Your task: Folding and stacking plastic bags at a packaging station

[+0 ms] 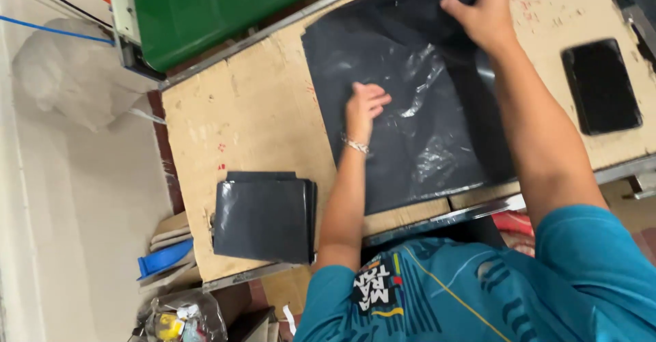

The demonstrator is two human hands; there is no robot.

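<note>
A large black plastic bag [403, 151] lies spread flat on the cardboard-covered table [253, 116]. My left hand [364, 106] presses down on the bag's left-middle part, fingers curled, a bracelet at the wrist. My right hand [482, 10] grips the bag's far top edge, fingers closed over the plastic. A neat stack of folded black bags [263, 219] sits at the table's near left corner, apart from both hands.
A dark rectangular cutout or pad [601, 86] lies at the table's right. A green machine panel [219, 7] runs along the far edge. Left of the table lie white plastic [68, 69], a blue scoop-like piece [164, 256] and a bag of scraps [179, 318].
</note>
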